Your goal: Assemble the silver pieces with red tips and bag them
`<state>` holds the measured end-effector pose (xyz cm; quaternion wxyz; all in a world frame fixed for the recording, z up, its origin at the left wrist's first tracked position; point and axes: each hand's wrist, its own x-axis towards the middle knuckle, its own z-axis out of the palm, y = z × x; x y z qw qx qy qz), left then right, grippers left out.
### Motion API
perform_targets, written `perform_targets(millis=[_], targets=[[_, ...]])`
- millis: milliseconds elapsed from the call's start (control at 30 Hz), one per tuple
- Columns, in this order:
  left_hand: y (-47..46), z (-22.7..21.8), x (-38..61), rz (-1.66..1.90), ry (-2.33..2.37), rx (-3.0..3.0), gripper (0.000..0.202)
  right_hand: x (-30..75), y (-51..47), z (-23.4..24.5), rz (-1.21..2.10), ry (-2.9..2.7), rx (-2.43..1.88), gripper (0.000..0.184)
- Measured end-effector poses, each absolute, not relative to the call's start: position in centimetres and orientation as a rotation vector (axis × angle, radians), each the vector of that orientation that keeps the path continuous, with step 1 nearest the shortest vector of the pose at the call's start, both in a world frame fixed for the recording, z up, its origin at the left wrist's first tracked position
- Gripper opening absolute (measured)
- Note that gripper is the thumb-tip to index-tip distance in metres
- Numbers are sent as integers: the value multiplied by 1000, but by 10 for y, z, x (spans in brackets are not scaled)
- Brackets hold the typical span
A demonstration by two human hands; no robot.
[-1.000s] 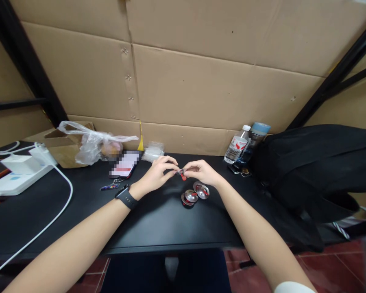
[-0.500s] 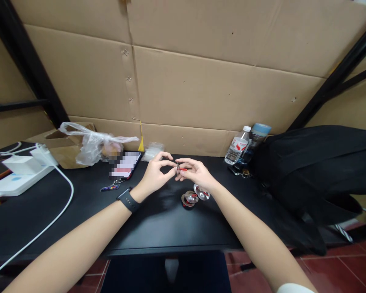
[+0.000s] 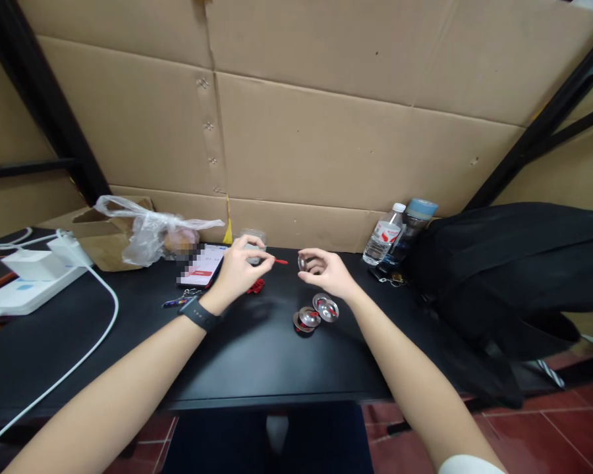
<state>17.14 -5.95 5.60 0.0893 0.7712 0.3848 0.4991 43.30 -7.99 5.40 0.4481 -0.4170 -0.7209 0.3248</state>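
My left hand [image 3: 238,270], with a black watch [image 3: 197,314] on its wrist, pinches a thin red strip [image 3: 279,261] that sticks out to the right above the black table [image 3: 128,342]. A small red piece [image 3: 255,287] lies on the table just under that hand. My right hand [image 3: 323,271] is curled round a small shiny metal disc [image 3: 302,263] held at its fingertips. Two more metal discs with red inside [image 3: 317,313] lie on the table below my right hand.
A phone [image 3: 201,266] and a keychain [image 3: 178,301] lie left of my hands. Further left are a plastic bag [image 3: 148,234], a cardboard box [image 3: 99,240], a white power strip [image 3: 27,283] and cable [image 3: 74,368]. Two bottles [image 3: 400,234] and a black bag [image 3: 514,276] sit at the right.
My hands, joined over the small part a second ago, have drawn apart. The left pulled the red strip away to the left; the right keeps the metal disc. A red piece now lies on the table.
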Motion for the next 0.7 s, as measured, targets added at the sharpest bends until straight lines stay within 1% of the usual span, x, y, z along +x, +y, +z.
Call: perform_targets(millis=[33,100,167,267,367,567,700], targets=[[-54,58,163,1439,1149,2321,21,445,-76,56,622,-1866,-1107,52],[-44,63,147,1213,1210,2474,19,470,-69,59,324,-2030,-1272,50],[-37,65,135,991,1302,2603,15,493,-62,60,206,-2139,-1444,48],[-35,65,128,698,1356,2681,11,515,-55,54,243,-2232,-1617,46],[-37,63,129,545,1348,2708,11,521,-50,47,294,-2266,-1654,44],[-37,61,130,474,1360,2711,15,519,-43,34,286,-2300,-1633,43],[-36,61,130,525,1322,2741,17,520,-44,36,260,-2320,-1647,46]])
